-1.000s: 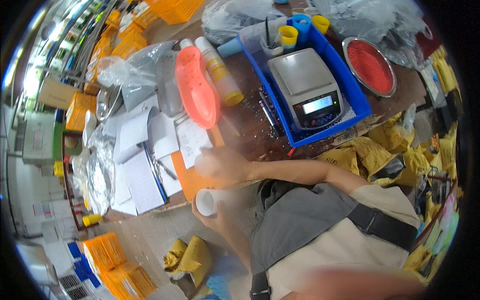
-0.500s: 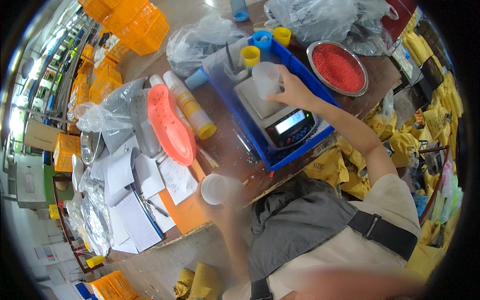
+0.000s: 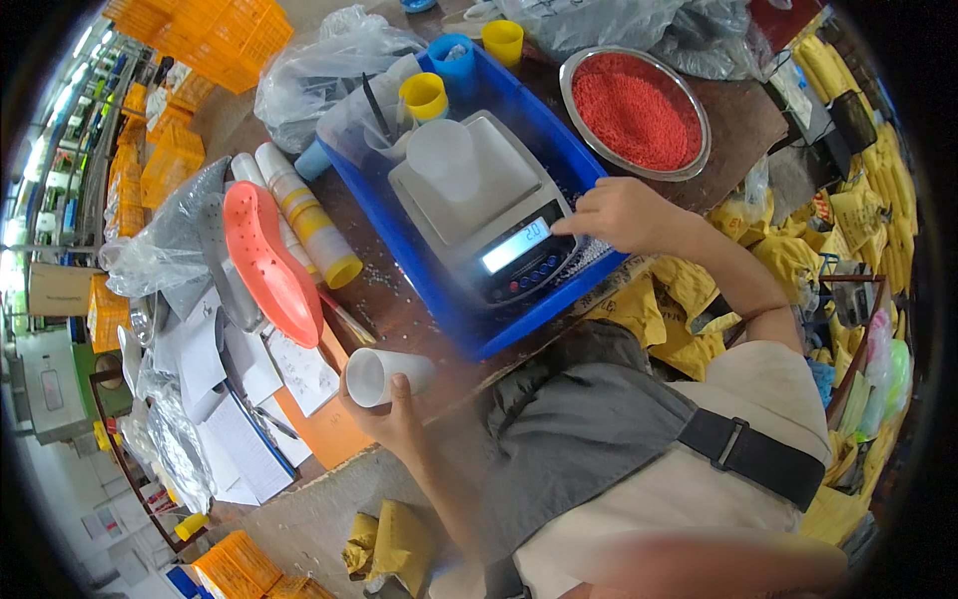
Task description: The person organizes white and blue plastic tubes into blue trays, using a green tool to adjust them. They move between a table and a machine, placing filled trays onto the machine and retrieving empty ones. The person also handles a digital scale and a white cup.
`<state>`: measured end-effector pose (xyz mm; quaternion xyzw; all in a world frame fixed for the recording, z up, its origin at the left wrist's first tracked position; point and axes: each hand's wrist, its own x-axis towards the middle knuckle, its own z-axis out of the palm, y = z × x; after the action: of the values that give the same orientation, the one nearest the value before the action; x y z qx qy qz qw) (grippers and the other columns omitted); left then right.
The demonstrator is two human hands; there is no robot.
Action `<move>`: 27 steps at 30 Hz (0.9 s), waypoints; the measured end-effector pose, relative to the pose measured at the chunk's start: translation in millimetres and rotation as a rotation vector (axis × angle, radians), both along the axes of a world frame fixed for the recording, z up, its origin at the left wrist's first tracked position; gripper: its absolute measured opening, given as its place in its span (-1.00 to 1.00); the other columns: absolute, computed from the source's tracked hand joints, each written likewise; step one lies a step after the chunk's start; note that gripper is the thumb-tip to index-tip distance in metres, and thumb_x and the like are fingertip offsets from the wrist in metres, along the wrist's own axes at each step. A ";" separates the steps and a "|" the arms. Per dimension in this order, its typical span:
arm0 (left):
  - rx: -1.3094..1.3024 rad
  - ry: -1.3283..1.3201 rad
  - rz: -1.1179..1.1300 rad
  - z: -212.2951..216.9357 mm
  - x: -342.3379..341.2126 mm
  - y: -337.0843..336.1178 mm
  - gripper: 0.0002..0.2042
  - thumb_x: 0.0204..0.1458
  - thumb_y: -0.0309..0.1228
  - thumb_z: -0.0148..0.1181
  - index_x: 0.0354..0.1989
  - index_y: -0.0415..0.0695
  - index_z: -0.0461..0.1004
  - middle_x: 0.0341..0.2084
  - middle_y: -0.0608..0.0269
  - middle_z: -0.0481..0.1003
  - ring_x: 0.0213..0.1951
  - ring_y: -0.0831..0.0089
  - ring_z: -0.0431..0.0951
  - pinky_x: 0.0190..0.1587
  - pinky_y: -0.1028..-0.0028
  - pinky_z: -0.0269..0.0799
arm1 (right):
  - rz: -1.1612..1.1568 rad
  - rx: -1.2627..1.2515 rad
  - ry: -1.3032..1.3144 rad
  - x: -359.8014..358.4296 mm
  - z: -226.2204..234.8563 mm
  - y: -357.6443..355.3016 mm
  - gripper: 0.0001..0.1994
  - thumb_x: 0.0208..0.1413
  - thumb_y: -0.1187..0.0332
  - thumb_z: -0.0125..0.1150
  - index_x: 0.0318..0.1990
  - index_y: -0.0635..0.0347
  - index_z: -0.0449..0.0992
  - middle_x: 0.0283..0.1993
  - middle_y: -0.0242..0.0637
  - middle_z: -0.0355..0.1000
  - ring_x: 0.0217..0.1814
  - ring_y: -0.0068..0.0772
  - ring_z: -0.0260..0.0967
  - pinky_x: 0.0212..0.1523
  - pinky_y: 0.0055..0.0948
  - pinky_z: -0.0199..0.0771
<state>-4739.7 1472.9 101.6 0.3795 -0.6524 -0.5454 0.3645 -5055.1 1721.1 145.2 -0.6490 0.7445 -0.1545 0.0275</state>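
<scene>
My left hand (image 3: 391, 419) is wrapped round a translucent white plastic cup (image 3: 414, 374), tilted with its mouth to the left, by the table's near edge. A second translucent cup (image 3: 442, 162) rests on the pan of a digital scale (image 3: 489, 200), whose display is lit. The scale sits inside a blue plastic tray (image 3: 499, 334) with white granules scattered in it. At the right of the display is my right hand (image 3: 621, 215), its fingers curled together and the fingertips near the scale's corner. Whether they pinch anything is hidden.
A steel bowl of red granules (image 3: 637, 112) stands right of the tray. Yellow cups (image 3: 424, 97) and a blue cup (image 3: 453, 62) are at its far end. Leftward lie stacked cups (image 3: 309, 220), a coral shoe-shaped piece (image 3: 269, 265) and papers (image 3: 244, 439). Yellow sacks (image 3: 689, 324) crowd the right.
My right hand has let go of the cup, which now stands on the scale, and has moved toward the display. The left hand still holds its cup. The whole view has shifted.
</scene>
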 end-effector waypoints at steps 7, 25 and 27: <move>0.028 0.037 0.034 -1.8 0.2 12.4 -0.32 0.00 -0.26 0.47 0.23 -0.22 0.24 0.04 0.08 0.40 0.09 0.28 0.43 0.16 0.25 0.38 | 0.270 0.267 0.079 -8.9 -8.1 -4.7 -0.61 0.02 0.51 0.12 0.02 -0.07 0.63 -0.36 -0.28 0.50 -0.28 -0.25 0.48 -0.13 -0.28 0.41; 0.047 -0.023 0.060 -10.3 18.7 28.5 -0.33 -0.02 -0.26 0.49 0.20 -0.24 0.28 0.03 0.11 0.40 0.08 0.31 0.44 0.17 0.29 0.35 | 0.440 0.360 0.190 -6.4 -2.5 -26.3 -0.63 0.07 0.40 0.11 0.02 -0.17 0.65 -0.44 -0.29 0.54 -0.38 -0.22 0.52 -0.29 -0.25 0.47; 0.042 -0.040 0.059 -9.1 19.0 29.1 -0.34 -0.02 -0.27 0.48 0.20 -0.24 0.28 0.03 0.11 0.40 0.08 0.31 0.44 0.17 0.30 0.36 | 0.452 0.361 0.216 -7.4 -5.1 -27.8 -0.65 0.07 0.38 0.11 -0.01 -0.18 0.67 -0.42 -0.29 0.56 -0.36 -0.22 0.53 -0.27 -0.26 0.48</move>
<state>-4720.7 1502.0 92.5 0.4169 -0.6367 -0.5402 0.3592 -5062.5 1693.3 140.1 -0.7952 0.5955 0.0601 0.0970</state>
